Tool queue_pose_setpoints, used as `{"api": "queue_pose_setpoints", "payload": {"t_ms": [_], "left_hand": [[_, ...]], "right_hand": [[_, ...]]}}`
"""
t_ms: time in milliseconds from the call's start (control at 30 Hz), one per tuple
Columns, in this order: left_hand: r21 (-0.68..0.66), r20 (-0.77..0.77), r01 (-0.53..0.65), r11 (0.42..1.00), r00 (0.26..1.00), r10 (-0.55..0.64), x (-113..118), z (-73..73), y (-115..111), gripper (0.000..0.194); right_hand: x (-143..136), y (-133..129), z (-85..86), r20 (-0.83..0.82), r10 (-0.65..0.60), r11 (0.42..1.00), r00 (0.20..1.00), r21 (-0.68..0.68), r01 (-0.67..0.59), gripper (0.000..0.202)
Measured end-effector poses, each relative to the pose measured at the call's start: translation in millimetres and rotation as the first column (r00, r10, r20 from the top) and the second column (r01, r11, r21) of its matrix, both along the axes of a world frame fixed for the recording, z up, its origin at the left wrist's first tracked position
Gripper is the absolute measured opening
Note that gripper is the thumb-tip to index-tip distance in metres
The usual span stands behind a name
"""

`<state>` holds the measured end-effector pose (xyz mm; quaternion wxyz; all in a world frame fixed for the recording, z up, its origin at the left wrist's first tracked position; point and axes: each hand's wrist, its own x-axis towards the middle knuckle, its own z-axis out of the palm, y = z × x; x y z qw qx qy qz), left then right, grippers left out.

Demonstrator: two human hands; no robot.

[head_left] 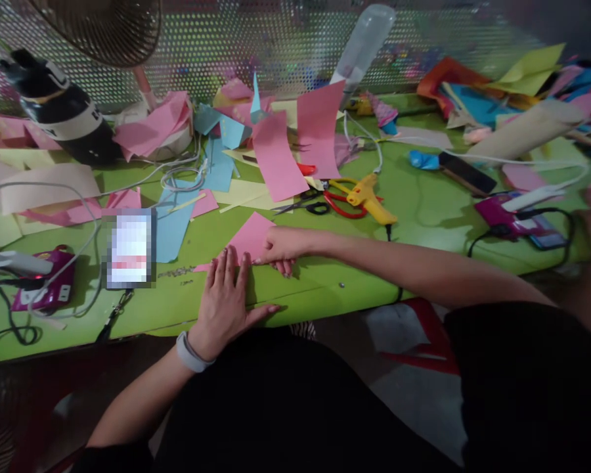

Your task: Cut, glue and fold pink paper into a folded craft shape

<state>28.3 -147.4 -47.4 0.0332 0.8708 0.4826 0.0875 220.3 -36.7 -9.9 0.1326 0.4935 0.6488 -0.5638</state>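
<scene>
A piece of pink paper [251,236] lies flat near the front edge of the green table. My left hand [225,289], with a pale band at its wrist, rests palm down, its fingertips on the paper's lower left part and its thumb stretched out to the right. A narrow pink bit of paper shows left of those fingers. My right hand [282,248] is closed at the paper's right side, its fingers curled under. What it pinches, if anything, is hidden. Behind the paper lie black-handled scissors [318,208] and a yellow glue gun [372,199].
A phone [129,248] with a blurred screen lies left of my hands. Purple power blocks [54,279] with cables sit at both sides. Coloured paper scraps, a dark bottle [69,112], a fan [108,26] and a clear bottle [367,46] stand along the mesh [217,39].
</scene>
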Motion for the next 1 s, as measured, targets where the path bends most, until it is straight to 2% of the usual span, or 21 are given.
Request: {"api": "queue_pose_setpoints", "payload": {"t_ms": [133,300,400,467,533,600,667,733,867,1000], "left_hand": [[0.051,0.022,0.009,0.999,1.0,-0.01,-1,-1.8,2,0.111],[0.073,0.045,0.02,0.997,0.999,-0.023,-2,-2.8,3,0.111],[0.075,0.055,0.025,0.997,0.998,-0.029,-1,-3.1,3,0.111],[0.069,0.058,0.024,0.997,0.998,-0.028,-1,-2.8,3,0.111],[0.059,0.057,0.02,0.998,0.998,-0.023,1,-1.5,1,0.111],[0.041,0.046,0.011,0.999,0.999,-0.013,2,0.5,1,0.111],[0.015,0.026,-0.02,1.0,0.999,0.019,1,2.8,3,0.109],[-0.014,0.004,-0.065,0.998,0.998,0.065,-3,5.0,5,0.108],[-0.108,-0.006,-0.076,0.991,0.997,0.076,-14,14.0,11,0.104],[-0.18,0.094,-0.048,0.983,0.993,0.066,-19,41.3,27,0.082]], "right_hand": [[30,-2,0.3,0.026,-0.052,0.999,0.998,-0.012,0.052,0.046],[105,-15,-2.0,0.109,-0.197,0.979,0.974,-0.022,0.2,0.05],[143,-24,4.3,0.181,-0.261,0.963,0.948,-0.017,0.268,0.051],[153,-27,12.8,0.211,-0.29,0.955,0.933,0.004,0.296,0.052],[146,-28,21.1,0.154,-0.302,0.953,0.941,0.037,0.3,0.052],[124,-27,25.1,0.046,-0.273,0.961,0.961,0.06,0.271,0.052],[95,-26,23.2,-0.045,-0.206,0.976,0.977,0.066,0.209,0.051],[68,-25,16.9,-0.095,-0.138,0.979,0.986,0.135,0.151,0.05],[39,-19,2.8,-0.066,-0.066,0.962,0.996,0.262,0.081,0.049],[36,-15,-3.0,0.0,-0.062,0.963,0.998,0.262,0.06,0.051]]}}
